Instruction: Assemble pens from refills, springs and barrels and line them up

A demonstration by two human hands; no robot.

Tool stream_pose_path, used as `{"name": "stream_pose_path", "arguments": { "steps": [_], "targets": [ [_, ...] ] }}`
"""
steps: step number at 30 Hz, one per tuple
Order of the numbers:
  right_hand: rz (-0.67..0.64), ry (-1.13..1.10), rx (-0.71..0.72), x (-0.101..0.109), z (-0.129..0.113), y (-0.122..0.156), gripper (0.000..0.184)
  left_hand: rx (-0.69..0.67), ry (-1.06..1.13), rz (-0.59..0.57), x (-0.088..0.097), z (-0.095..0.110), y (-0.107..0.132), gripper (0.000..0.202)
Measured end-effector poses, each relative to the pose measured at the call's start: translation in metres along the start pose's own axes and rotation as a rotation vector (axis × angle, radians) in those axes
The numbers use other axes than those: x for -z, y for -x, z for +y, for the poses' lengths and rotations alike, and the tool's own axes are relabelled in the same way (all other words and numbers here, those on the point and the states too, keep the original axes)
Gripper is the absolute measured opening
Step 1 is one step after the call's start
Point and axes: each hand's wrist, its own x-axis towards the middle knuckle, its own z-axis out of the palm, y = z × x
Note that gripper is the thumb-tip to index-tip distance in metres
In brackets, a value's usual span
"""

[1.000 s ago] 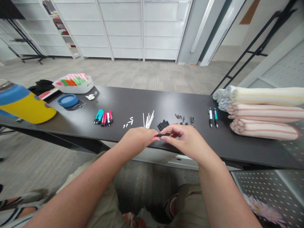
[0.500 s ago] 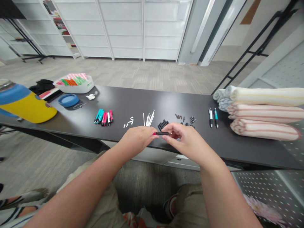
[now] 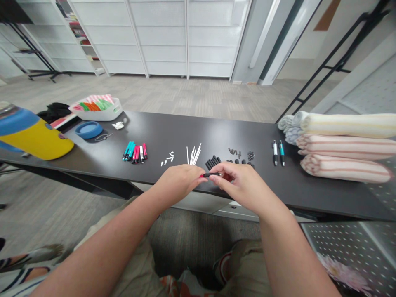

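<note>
A pen with a red barrel and black grip (image 3: 210, 175) lies level between my two hands, over the table's front edge. My left hand (image 3: 184, 180) is closed around its red end. The fingers of my right hand (image 3: 235, 179) pinch the black grip near the metal tip. Just behind my hands lie several black grips (image 3: 213, 162), partly covered by my right hand, and a fan of thin white refills (image 3: 194, 155). Small white pieces (image 3: 168, 158) are to the left of the refills. Dark springs (image 3: 232, 152) and small metal tips (image 3: 251, 155) lie behind my right hand.
Teal, red and white pen barrels (image 3: 135, 152) lie left on the dark table (image 3: 173, 128). Two pens (image 3: 278, 153) lie right, beside rolled towels (image 3: 346, 146). Far left are a yellow-blue bottle (image 3: 37, 138), a blue lid (image 3: 89, 130) and a white basket (image 3: 114, 111).
My right hand's fingers have shifted slightly left along the pen and now cover more of the black grip. The left hand keeps its hold.
</note>
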Motion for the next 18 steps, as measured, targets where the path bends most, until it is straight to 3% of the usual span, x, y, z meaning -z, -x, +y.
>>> {"name": "stream_pose_path", "arguments": {
  "steps": [6, 9, 12, 15, 18],
  "targets": [
    [-0.033, 0.053, -0.022, -0.0005, -0.0003, -0.001, 0.042, -0.006, 0.035, 0.002, 0.0028, 0.0021, 0.0008, 0.032],
    [-0.045, -0.032, -0.054, -0.0016, 0.0031, 0.0002, 0.025, 0.011, 0.036, -0.004, 0.0034, 0.0022, 0.0007, 0.03],
    [-0.032, -0.124, -0.038, -0.0008, 0.0051, 0.0013, 0.028, 0.027, 0.035, -0.007, 0.0034, 0.0019, 0.0008, 0.031],
    [-0.013, -0.069, -0.014, 0.0019, 0.0024, 0.0014, 0.012, 0.017, 0.063, -0.013, 0.0028, 0.001, 0.0014, 0.032],
    [-0.015, 0.025, -0.022, 0.0036, -0.0016, 0.0007, 0.029, 0.004, 0.108, -0.005, 0.0012, -0.0003, 0.0026, 0.03]
  ]
}}
